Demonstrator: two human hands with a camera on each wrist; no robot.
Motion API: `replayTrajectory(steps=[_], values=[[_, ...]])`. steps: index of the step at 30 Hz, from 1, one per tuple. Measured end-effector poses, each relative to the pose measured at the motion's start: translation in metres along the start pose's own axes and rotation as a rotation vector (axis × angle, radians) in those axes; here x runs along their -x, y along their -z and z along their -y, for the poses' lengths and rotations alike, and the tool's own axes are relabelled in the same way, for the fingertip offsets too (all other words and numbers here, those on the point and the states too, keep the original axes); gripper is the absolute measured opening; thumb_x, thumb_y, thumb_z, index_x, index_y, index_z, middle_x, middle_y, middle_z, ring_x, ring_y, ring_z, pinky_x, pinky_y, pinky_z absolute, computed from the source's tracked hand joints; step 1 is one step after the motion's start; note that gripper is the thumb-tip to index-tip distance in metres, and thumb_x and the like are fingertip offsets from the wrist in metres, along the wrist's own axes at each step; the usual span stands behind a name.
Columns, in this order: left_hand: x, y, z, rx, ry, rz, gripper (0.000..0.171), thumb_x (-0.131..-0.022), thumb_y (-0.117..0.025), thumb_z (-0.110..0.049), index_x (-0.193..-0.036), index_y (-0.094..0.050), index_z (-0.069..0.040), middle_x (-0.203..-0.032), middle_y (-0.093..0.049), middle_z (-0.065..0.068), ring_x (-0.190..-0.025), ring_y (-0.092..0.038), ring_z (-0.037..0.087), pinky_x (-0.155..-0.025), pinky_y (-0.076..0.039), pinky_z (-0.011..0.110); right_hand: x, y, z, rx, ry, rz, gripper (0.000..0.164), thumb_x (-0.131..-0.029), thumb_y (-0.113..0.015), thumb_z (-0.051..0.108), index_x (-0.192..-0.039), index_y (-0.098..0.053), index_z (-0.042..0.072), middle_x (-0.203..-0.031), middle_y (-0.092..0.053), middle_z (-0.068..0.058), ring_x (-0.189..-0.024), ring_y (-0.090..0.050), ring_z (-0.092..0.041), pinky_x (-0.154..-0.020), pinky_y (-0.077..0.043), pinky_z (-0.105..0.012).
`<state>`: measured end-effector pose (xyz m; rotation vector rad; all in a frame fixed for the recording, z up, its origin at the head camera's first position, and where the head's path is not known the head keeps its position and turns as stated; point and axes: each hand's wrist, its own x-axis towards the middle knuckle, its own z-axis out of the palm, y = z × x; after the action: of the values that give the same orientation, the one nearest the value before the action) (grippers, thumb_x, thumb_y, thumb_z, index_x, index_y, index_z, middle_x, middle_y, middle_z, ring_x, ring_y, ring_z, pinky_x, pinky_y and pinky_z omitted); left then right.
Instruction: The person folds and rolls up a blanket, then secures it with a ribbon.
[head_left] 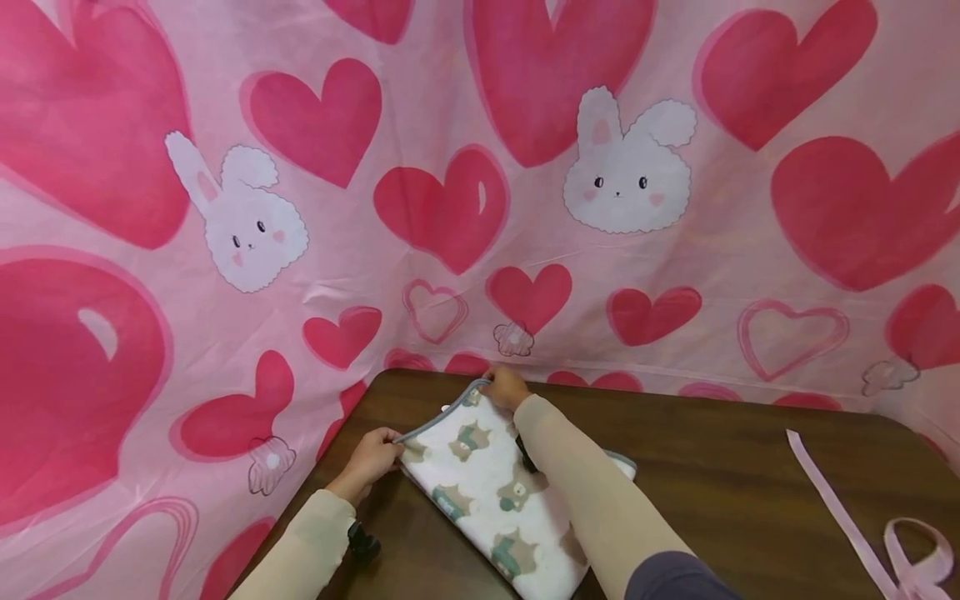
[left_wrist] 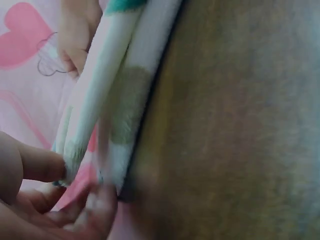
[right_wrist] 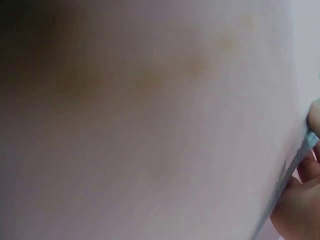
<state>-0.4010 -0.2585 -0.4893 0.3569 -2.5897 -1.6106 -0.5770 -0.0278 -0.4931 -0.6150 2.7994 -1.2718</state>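
Note:
A white fleecy cloth [head_left: 517,500] with bear prints and a grey-blue edging slants over the table, folded in layers. At its near-left corner my left hand [head_left: 372,458] pinches the edging. In the left wrist view the thumb [left_wrist: 42,165] presses on one folded layer, while the fingertips reach a second layer beside it. My right hand [head_left: 506,389] grips the far corner, its arm crossing above the cloth. The right wrist view is mostly filled by blurred pale cloth [right_wrist: 165,130], with the right hand [right_wrist: 300,195] holding the edging at the right side.
A dark brown wooden table [head_left: 720,483] carries the cloth. Toward the right front lies a pink ribbon [head_left: 832,500] with a loop at its near end. Behind and to the left hangs a pink curtain [head_left: 435,108] printed with hearts and rabbits, close to the table's edges.

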Motion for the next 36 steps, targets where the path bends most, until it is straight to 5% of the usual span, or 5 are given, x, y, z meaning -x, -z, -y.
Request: replayTrajectory(steps=[5, 18, 24, 29, 36], values=[[-0.005, 0.003, -0.001, -0.042, 0.004, -0.023, 0.015, -0.089, -0.058, -0.004, -0.101, -0.059, 0.005, -0.089, -0.057, 0.013, -0.079, -0.055, 0.025, -0.068, -0.051, 0.036, -0.004, -0.001, 0.002, -0.004, -0.010, -0.005, 0.015, -0.091, -0.069, 0.015, -0.083, -0.060, 0.006, -0.075, -0.056, -0.002, -0.072, -0.051, -0.018, -0.067, -0.044, -0.031], [-0.007, 0.002, -0.002, 0.045, 0.097, 0.028, 0.015, -0.091, -0.058, -0.006, -0.100, -0.053, 0.004, -0.087, -0.055, 0.014, -0.072, -0.057, 0.024, -0.063, -0.055, 0.038, -0.010, -0.008, 0.000, 0.294, -0.065, 0.012, 0.033, -0.092, -0.065, 0.036, -0.074, -0.063, 0.009, -0.071, -0.058, -0.002, -0.070, -0.056, -0.021, -0.069, -0.049, -0.040], [-0.004, 0.003, -0.006, -0.036, 0.150, 0.052, 0.027, -0.091, -0.066, -0.022, -0.100, -0.051, -0.001, -0.084, -0.053, 0.012, -0.067, -0.052, 0.023, -0.056, -0.049, 0.032, -0.006, 0.002, -0.003, 0.238, 0.051, 0.110, 0.019, -0.091, -0.064, 0.020, -0.093, -0.068, 0.001, -0.085, -0.064, -0.006, -0.077, -0.057, -0.020, -0.073, -0.049, -0.034], [-0.007, 0.002, 0.000, 0.042, 0.160, 0.077, 0.021, -0.094, -0.062, -0.012, -0.104, -0.056, 0.005, -0.083, -0.054, 0.012, -0.064, -0.053, 0.020, -0.057, -0.054, 0.031, 0.006, 0.016, -0.005, 0.100, 0.000, 0.163, 0.027, -0.088, -0.069, 0.012, -0.109, -0.066, -0.004, -0.104, -0.066, -0.011, -0.093, -0.057, -0.022, -0.086, -0.047, -0.035], [-0.009, 0.006, 0.009, 0.129, 0.135, 0.069, 0.018, -0.093, -0.062, -0.005, -0.104, -0.059, 0.009, -0.090, -0.058, 0.015, -0.073, -0.059, 0.021, -0.064, -0.057, 0.034, 0.021, 0.038, -0.015, 0.061, -0.045, 0.205, 0.027, -0.087, -0.072, 0.015, -0.107, -0.068, -0.003, -0.104, -0.066, -0.010, -0.097, -0.058, -0.023, -0.087, -0.047, -0.036]])
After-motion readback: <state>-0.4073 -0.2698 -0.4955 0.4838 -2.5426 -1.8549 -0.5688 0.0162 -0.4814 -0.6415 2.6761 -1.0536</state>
